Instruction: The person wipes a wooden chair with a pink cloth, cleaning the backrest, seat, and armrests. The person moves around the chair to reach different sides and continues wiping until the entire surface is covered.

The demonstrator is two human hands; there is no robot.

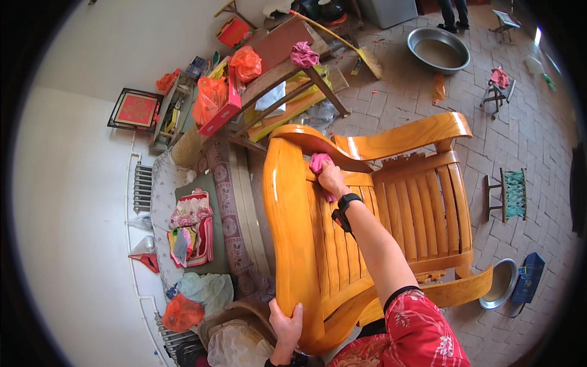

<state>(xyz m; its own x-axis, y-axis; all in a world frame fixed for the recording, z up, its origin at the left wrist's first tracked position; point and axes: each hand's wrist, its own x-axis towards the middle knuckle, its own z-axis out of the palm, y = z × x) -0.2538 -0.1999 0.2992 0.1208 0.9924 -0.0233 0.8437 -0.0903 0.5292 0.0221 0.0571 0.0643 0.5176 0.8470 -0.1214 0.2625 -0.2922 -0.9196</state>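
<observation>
A varnished wooden armchair (284, 220) with slatted back and seat stands before me, its broad top rail towards the left. My right hand (332, 178) presses a bunched pink cloth (320, 161) against the backrest slats near the far end of the top rail. Part of the cloth hangs below the fingers. At the near end of the top rail, my left hand (286, 325) grips the wood, thumb on one face and the fingers partly hidden behind the edge.
A bed or couch (224, 220) with folded textiles lies left of the chair. Beyond stand a wooden bench (275, 78) with bags and a broom (367, 59). Metal basins (500, 284), a blue bag (527, 277) and folding stools (513, 195) rest on the brick floor. A person's legs (451, 11) show far off.
</observation>
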